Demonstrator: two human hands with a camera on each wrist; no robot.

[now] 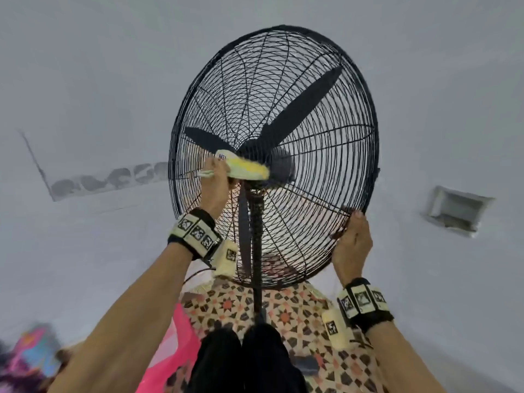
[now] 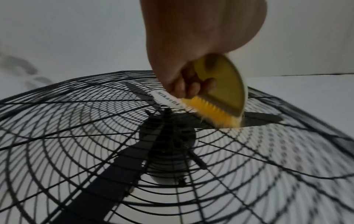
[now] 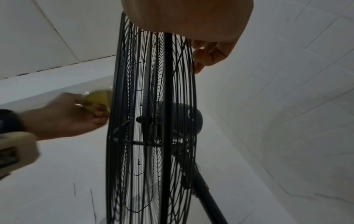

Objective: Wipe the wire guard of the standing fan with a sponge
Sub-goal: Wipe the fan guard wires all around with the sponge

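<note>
Wiping looks midway: the left hand [image 1: 215,188] clasps a yellow bristled sponge [image 1: 246,169] at the black round wire guard [image 1: 326,137]'s centre, the right hand [image 1: 353,245] curls round its rim, outer rings seemingly left.

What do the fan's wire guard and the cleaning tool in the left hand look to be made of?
Wire guard: thin black rods, apparently painted or coated metal wire, matte. Cleaning tool, held by the left hand: looks like a brush rather than a sponge, with a smooth yellow-green back, probably plastic, yellow bristles and a white printed end.
</note>
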